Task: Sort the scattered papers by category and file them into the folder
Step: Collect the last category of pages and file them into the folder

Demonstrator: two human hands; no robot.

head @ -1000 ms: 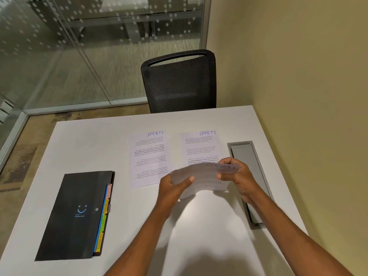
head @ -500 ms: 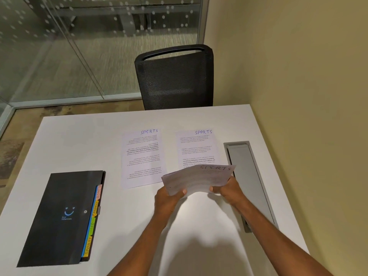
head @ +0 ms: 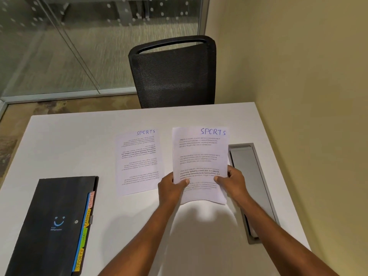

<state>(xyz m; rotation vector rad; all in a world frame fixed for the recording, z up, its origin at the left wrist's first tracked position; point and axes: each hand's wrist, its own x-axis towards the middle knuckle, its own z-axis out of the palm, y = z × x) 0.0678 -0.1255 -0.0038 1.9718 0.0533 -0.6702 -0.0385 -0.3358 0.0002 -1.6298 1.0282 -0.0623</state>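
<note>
The left hand (head: 172,186) and right hand (head: 233,181) each pinch a lower side edge of the held sheet (head: 200,154), thumbs on its face. The sheet, headed SPORTS, extends away from the hands above the white table (head: 79,146). Just to its left a second sheet (head: 139,162) lies flat. Further left lies the black folder (head: 51,222), closed, with coloured tabs showing.

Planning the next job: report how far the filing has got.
Nothing looks filed: the black folder lies closed. In hand: left hand and right hand grip the held SPORTS sheet. Left: the flat SPORTS sheet on the table, then filing both.
</note>
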